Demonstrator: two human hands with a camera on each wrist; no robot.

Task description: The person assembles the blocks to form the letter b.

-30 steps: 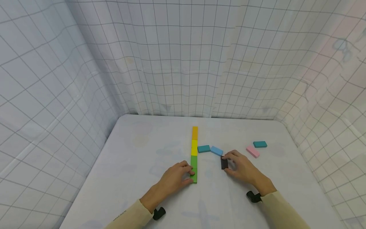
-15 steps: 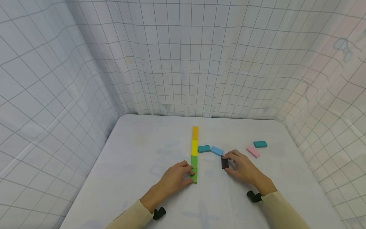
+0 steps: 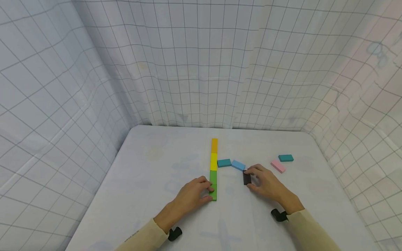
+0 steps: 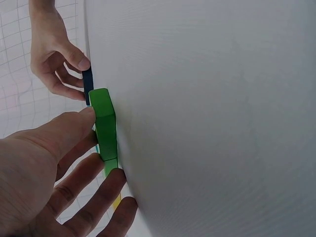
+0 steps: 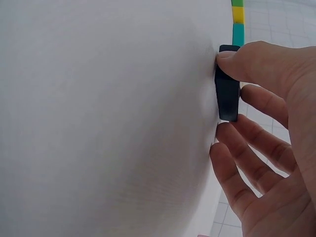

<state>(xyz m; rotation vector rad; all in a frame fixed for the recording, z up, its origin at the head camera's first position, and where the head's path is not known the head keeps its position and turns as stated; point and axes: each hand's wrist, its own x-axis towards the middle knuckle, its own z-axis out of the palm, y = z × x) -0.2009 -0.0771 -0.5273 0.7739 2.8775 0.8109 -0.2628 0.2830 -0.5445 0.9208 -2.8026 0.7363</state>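
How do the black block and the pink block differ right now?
The black block is dark all over, while the pink block is pale. The right hand pinches the black block; no hand touches the pink block. The black block points nearly straight away from the person, whereas the pink block lies slanted. Both are small oblong blocks.

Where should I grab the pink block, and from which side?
Likely pinch the pink block across its long sides at the near-right end, coming from above on the near side: it lies flat and slanted, and a teal block sits close behind.
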